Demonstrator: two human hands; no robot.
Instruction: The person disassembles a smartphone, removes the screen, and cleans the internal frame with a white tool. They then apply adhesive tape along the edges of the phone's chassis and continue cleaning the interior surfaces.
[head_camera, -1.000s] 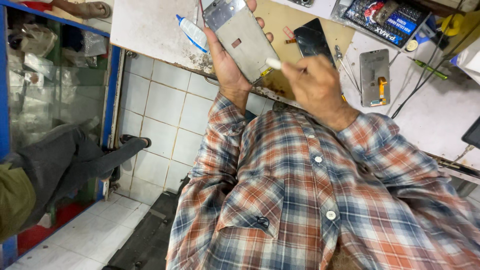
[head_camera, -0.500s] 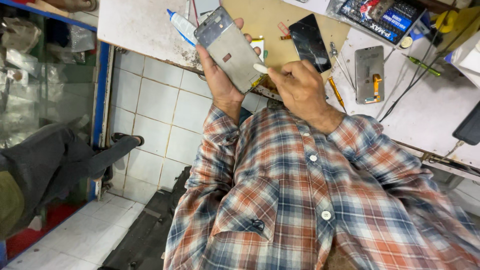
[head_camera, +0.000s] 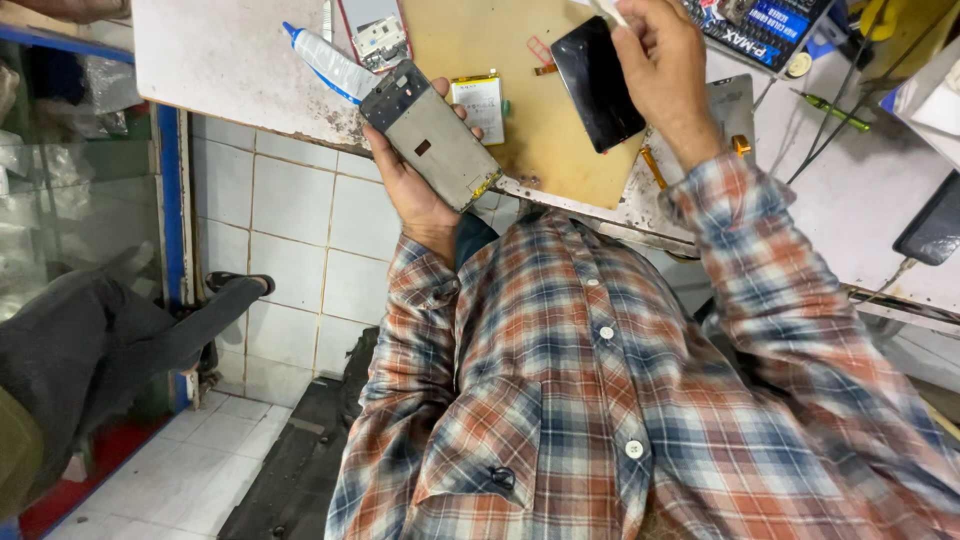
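Note:
My left hand grips a grey metal phone frame from below and holds it tilted over the front edge of the workbench. My right hand is raised over the bench further back, pinching a small white piece between the fingers. Just below that hand lies a black phone screen on a brown work mat. A flat white phone battery rests on the mat right beside the frame.
A blue-capped glue tube and an opened phone lie at the back left. A silver phone back, green screwdriver, a printed box and a dark phone sit right. Another person's leg is at left.
My right hand has lifted away from the phone frame and moved up and right, over the black screen. The frame has stayed in my left hand.

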